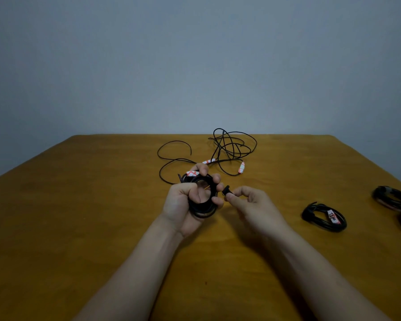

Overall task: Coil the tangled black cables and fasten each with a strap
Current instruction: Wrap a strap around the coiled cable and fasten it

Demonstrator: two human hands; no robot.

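Centrally, the left hand (pixel 185 202) grips a coiled black cable (pixel 203 198) above the bench (pixel 79 205); the right hand (pixel 252 205) pinches its black strap (pixel 227 192).

The left hand (pixel 190 200) grips a black coil (pixel 203 198) above the table (pixel 79 205), the right hand (pixel 252 205) pinches a strap (pixel 226 190) beside it, and tangled cable (pixel 229 149) lies behind.
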